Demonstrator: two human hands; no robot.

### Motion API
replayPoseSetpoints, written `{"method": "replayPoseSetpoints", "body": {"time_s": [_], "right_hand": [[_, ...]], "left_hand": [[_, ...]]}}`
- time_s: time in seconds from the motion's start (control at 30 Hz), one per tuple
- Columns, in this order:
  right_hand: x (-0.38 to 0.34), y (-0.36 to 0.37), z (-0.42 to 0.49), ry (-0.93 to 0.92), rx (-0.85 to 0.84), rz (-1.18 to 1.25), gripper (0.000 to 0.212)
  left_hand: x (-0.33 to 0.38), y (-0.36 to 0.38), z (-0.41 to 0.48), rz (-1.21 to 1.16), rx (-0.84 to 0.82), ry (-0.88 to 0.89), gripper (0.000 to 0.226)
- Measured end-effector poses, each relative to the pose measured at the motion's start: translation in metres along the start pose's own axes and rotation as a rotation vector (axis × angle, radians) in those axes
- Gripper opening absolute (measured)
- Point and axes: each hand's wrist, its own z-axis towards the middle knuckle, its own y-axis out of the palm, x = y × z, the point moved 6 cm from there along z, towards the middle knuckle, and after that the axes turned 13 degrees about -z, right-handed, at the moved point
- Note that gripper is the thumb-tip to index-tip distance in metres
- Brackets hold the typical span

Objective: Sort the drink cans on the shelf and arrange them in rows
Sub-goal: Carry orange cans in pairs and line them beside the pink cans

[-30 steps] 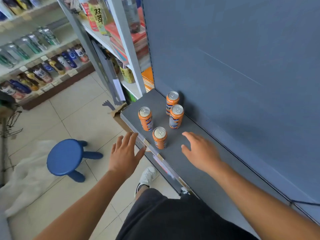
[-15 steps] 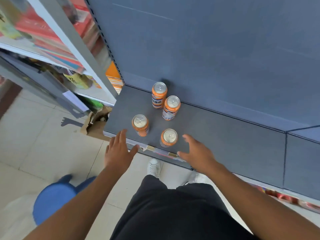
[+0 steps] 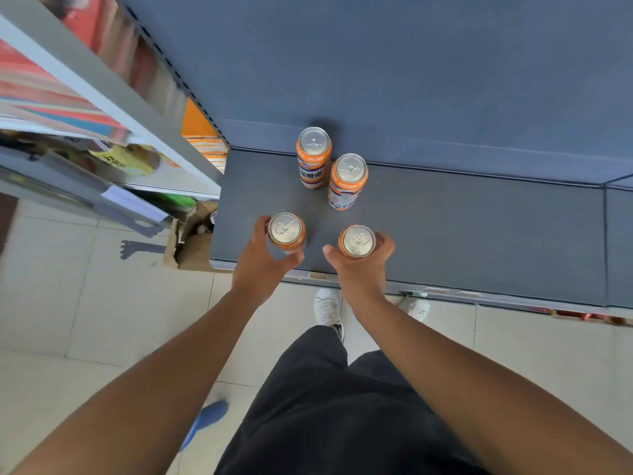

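– Progress on the rows?
– Early, by the look of it. Four drink cans (image 3: 311, 169) upright on shelf (image 3: 479, 228), scattered, no straight line yet. Nothing squared to back panel (image 3: 411, 63) beyond one loose pair.

– Loose pair where?
– Rear can (image 3: 313, 145) nearly at back panel, just short of it. Second can (image 3: 350, 169) just beside, a little farther from back panel. Sides close; touching or not, cannot tell.

– Other two?
– Farthest from back panel, well apart from each other. Left-hand can (image 3: 286, 229) wrapped by left hand (image 3: 263, 260), thumb on one side, fingers curled round the other. Right-hand can (image 3: 357, 241) gripped by right hand (image 3: 363, 269) the same way, thumb and fingers round the body below the rim. Lifted or resting on the deck: cannot tell from above.

– Left to do?
– Probably all of the lining-up. Likely next: bring both held cans in toward back panel, square them with the rear pair, even the gaps. Sorting by kind: seemingly trivial, same orange label on every can as far as visible.

– Count?
– Cans: four, two held, two free. Hands: two, each occupied with one can. Shelf deck in use: one. Cardboard box (image 3: 186, 241): one, open, on the floor out to the left, well away from back panel.
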Motion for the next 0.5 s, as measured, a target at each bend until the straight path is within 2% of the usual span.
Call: {"method": "replayPoseSetpoints", "body": {"time_s": [0.1, 0.23, 0.37, 0.5], "right_hand": [[-0.002, 0.003, 0.005, 0.087, 0.099, 0.066, 0.078], [-0.003, -0.002, 0.012, 0.036, 0.159, 0.056, 0.073], [-0.009, -0.016, 0.020, -0.078, 0.063, 0.037, 0.063], [-0.007, -0.030, 0.022, -0.092, -0.103, 0.059, 0.063]], "left_hand": [[-0.005, 0.006, 0.009, -0.111, -0.003, -0.048, 0.077], [-0.008, 0.017, 0.022, -0.185, -0.083, -0.040, 0.078], [-0.007, 0.012, 0.031, -0.211, -0.133, -0.030, 0.078], [-0.001, -0.002, 0.029, -0.270, -0.146, -0.028, 0.075]]}}
